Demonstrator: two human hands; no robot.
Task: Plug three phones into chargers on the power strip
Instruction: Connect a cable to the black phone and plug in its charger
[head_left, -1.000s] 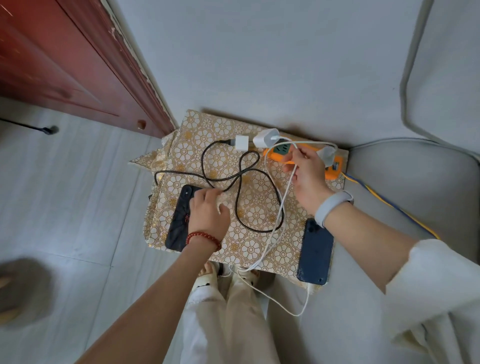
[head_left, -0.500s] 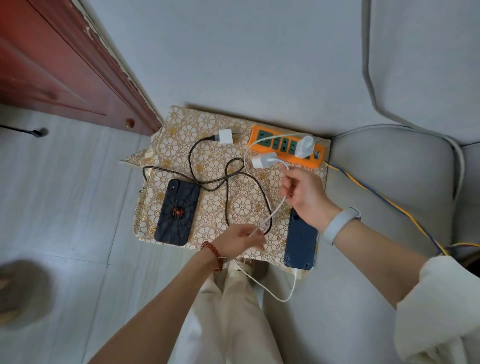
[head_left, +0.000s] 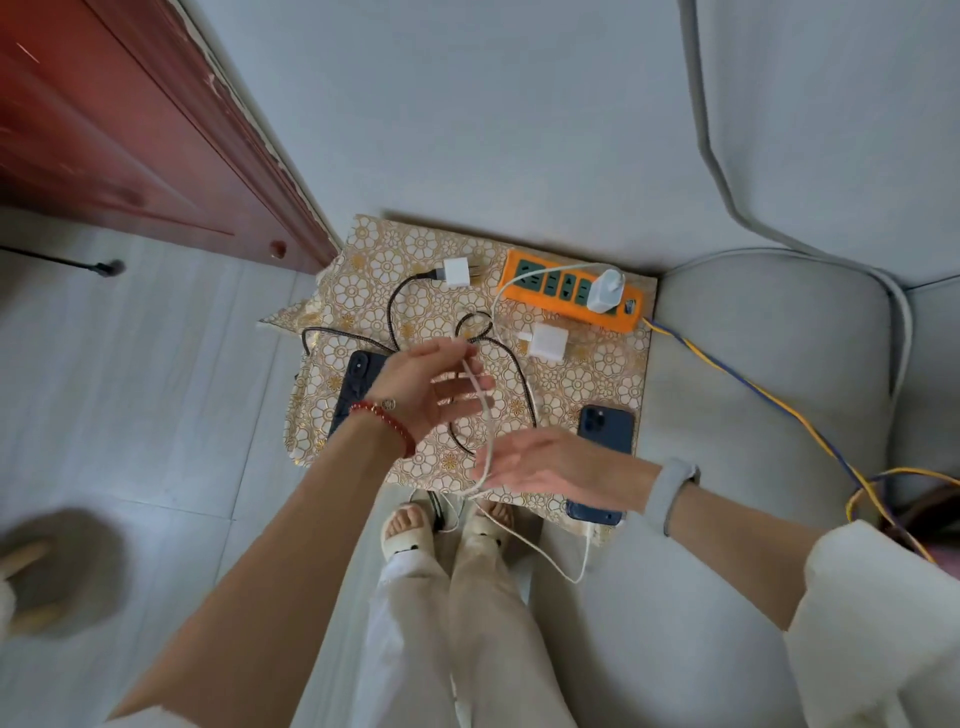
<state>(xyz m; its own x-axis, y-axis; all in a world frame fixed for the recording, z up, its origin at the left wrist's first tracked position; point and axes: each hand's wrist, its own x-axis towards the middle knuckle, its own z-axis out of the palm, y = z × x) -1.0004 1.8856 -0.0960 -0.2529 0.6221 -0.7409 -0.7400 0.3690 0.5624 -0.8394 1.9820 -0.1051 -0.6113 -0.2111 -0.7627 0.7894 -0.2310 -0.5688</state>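
An orange power strip lies at the back of a small table with a floral cloth. One white charger is plugged into it. Two more white chargers lie loose: one on a black braided cable, the other below the strip. My left hand pinches a white cable above the table and partly hides a black phone. My right hand is flat with its fingers spread, and the cable brushes the fingertips. It covers part of a blue phone.
A red wooden door stands at the left and a grey sofa at the right. The strip's blue and yellow cord trails over the sofa seat. My feet in slippers are under the table's front edge.
My right hand let go of the white charger, which now lies on the cloth, and dropped to the table's front. My left hand rose with the white cable.
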